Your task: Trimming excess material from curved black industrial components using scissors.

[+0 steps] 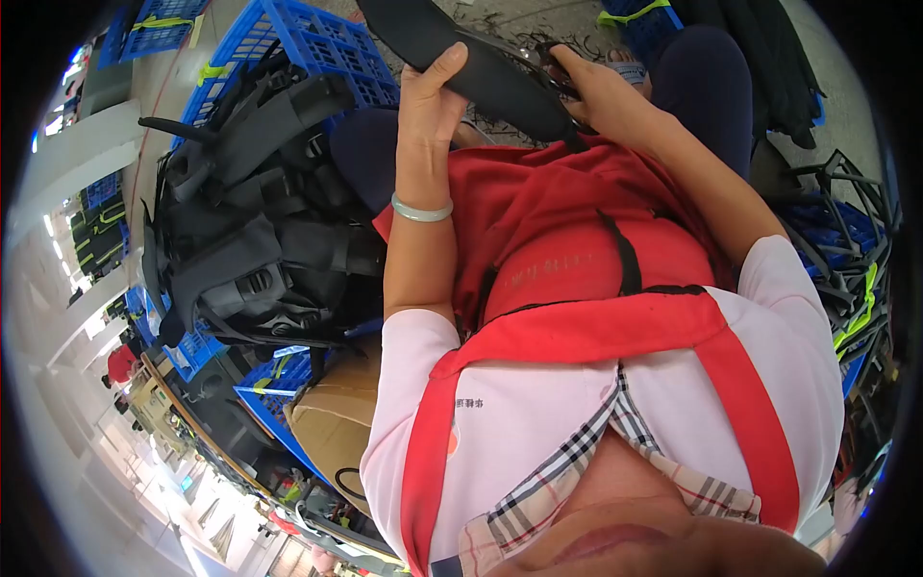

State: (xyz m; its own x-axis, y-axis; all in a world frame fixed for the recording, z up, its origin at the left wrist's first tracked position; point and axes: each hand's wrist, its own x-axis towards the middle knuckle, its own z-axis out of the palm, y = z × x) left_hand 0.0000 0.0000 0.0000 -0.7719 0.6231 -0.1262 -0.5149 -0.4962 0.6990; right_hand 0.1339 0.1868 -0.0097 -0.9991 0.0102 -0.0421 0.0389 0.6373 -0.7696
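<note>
A long, curved black padded strap [500, 88] stretches across the top of the view above my lap. My left hand [437, 91] is closed on it, with the thumb lying on its flat face. At the strap's far edge, my right hand [611, 101] is closed round a pair of dark-handled scissors [560, 69]; their blades lie along the strap and are partly hidden. Below both hands, a red apron [567, 192] covers my lap.
On the left, a heap of black straps with buckles [260, 231] fills the space beside a blue plastic crate [332, 48]. Black scraps [586, 24] litter the floor. A cardboard box [336, 404] stands at lower left. More black straps [846, 231] lie at right.
</note>
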